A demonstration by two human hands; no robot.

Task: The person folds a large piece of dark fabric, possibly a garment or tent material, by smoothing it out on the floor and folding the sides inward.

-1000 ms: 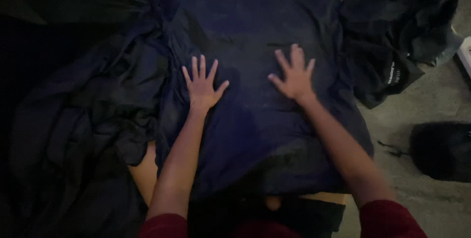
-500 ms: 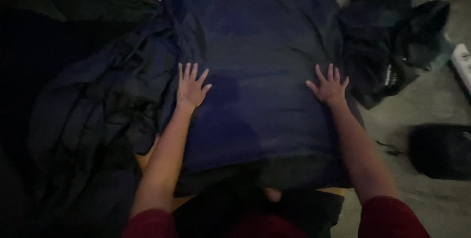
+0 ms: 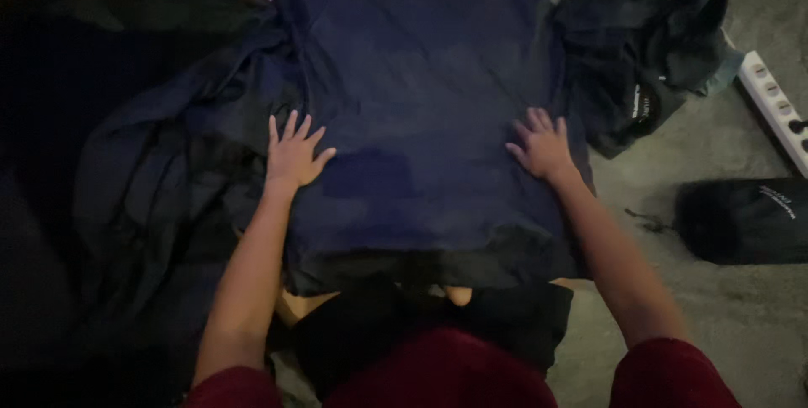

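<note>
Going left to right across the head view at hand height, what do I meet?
Crumpled dark cloth pile → left hand → flat navy cloth → right hand → black garment heap → white power strip.

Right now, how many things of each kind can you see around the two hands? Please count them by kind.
Hands: 2, left hand and right hand, both flat on the folded navy cloth
Folded navy cloth: 1
Loose dark cloth piles: 2, left pile and black pile
Black pouch: 1
White power strip: 1
Total: 7
</note>
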